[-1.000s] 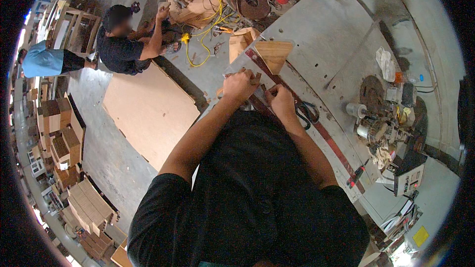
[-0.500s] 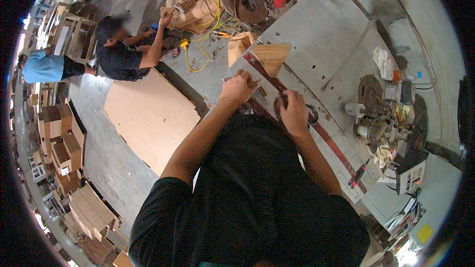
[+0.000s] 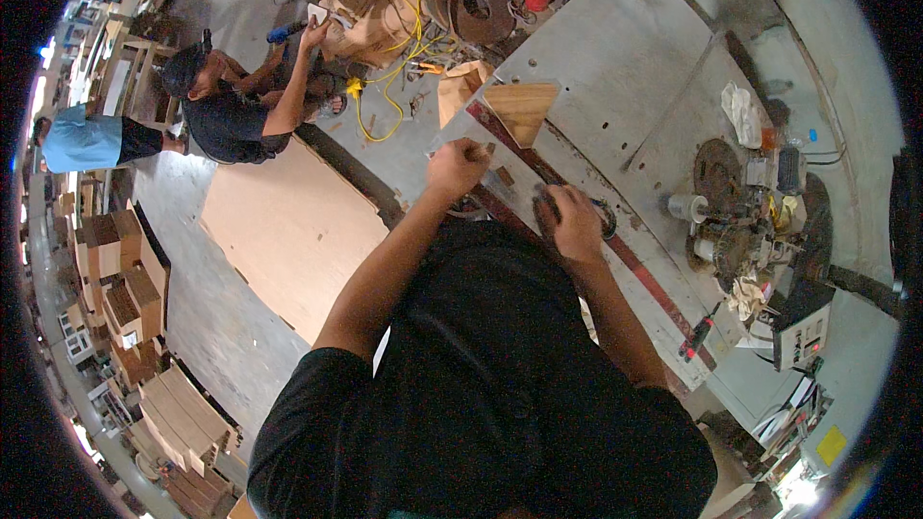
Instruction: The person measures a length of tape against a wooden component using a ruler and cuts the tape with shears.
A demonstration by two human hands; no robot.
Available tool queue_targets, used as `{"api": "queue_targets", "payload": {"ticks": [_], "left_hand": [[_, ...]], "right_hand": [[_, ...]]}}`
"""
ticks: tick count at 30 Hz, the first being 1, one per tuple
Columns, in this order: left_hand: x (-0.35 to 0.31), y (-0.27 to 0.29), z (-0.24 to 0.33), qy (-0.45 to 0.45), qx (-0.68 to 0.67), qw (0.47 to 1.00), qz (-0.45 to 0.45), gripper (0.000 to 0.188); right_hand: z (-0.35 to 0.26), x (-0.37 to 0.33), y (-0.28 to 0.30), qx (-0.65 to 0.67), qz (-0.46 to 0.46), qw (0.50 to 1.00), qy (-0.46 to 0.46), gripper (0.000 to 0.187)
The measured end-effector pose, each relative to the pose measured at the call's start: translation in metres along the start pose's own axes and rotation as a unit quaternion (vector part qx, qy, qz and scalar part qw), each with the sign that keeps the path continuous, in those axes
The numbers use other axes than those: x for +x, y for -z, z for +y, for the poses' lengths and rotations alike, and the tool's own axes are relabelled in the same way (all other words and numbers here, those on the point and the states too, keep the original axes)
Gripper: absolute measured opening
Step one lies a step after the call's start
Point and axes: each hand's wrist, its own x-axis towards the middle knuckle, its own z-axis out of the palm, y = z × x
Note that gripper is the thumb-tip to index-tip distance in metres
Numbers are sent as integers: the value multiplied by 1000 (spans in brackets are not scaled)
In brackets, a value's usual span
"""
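My left hand (image 3: 457, 169) is closed in a pinch above the near edge of the grey metal machine table (image 3: 630, 53). A small brownish piece (image 3: 488, 149), perhaps wood, shows at its fingertips. My right hand (image 3: 575, 221) curls over a dark round thing (image 3: 545, 212) at the table's edge; its kind is hard to make out, with the fingers covering part of it. A dark ring-shaped part (image 3: 606, 219) sits just right of that hand. Beyond my left hand a wedge-shaped wooden block (image 3: 522, 111) lies on the table, beside the red rail (image 3: 639, 274).
A red-handled tool (image 3: 700, 334) lies across the rail's near end. Worn discs, rags and cans crowd the right, near a control box (image 3: 804, 332). To the left are a large brown board (image 3: 288, 221), stacked wood (image 3: 183, 413), a yellow cable (image 3: 389, 106) and two other people.
My left hand has tilted and drawn slightly left, and the small piece at its fingertips is turned. My right hand keeps its hold. The nearer co-worker's raised hand has shifted slightly.
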Motion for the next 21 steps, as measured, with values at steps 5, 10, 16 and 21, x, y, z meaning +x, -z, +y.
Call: {"api": "queue_targets", "payload": {"ticks": [5, 10, 16, 21], "left_hand": [[-4, 24, -10, 10, -88, 996, -23, 37], [0, 24, -47, 13, -181, 982, -58, 37], [-8, 22, -23, 53, -120, 987, -95, 38], [-2, 3, -20, 22, -126, 989, -76, 37]], "right_hand": [[-27, 52, -25, -182, -19, 969, 166, 31], [-30, 76, -23, -150, -52, 967, 199, 27], [-19, 75, -29, -74, -34, 987, 141, 36], [-19, 72, -33, 149, -8, 986, 69, 25]]}}
